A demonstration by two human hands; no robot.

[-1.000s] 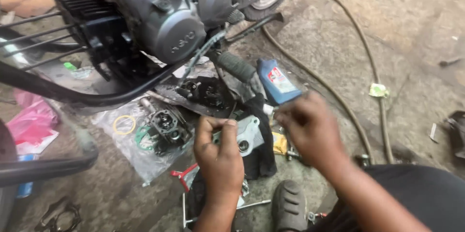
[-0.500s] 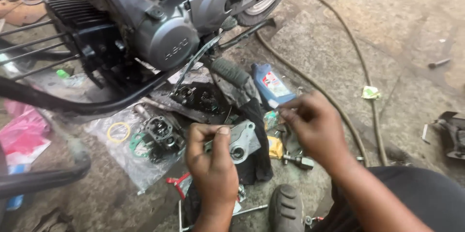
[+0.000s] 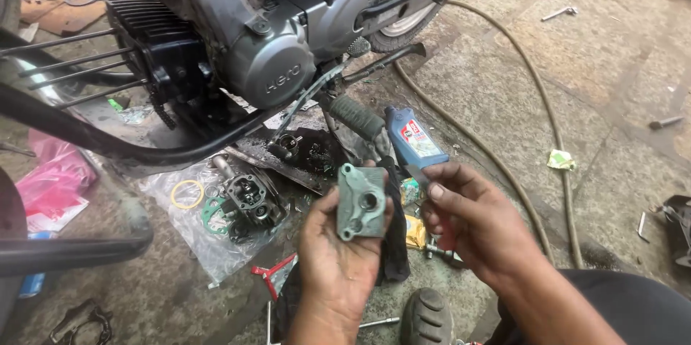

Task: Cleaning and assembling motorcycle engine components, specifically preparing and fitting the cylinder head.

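1. The motorcycle engine stands partly stripped above my hands: the black finned cylinder is bare at its end with long studs sticking out and nothing fitted over them. I judge the top end already off and reassembly not yet begun.

2. On the concrete floor a clear plastic sheet carries the removed parts: a dark cylinder head, a green gasket just beside it, and a yellow ring near that. These lie loose, so from here they all look left to go back on.

3. A blue oil bottle stands near the footpeg; I cannot tell if its cap is on.

4. My left hand is closed around a small grey-green metal cover plate, held upright in front of me, its holed face toward the camera, above a dark cloth. It looks cleaned, though I cannot confirm that.

5. My right hand hangs just beside the plate, fingers loosely curled, not touching it. Something reddish shows under the palm; whether the hand holds it I cannot tell.

6. A red-handled tool lies on the ground below, untouched.
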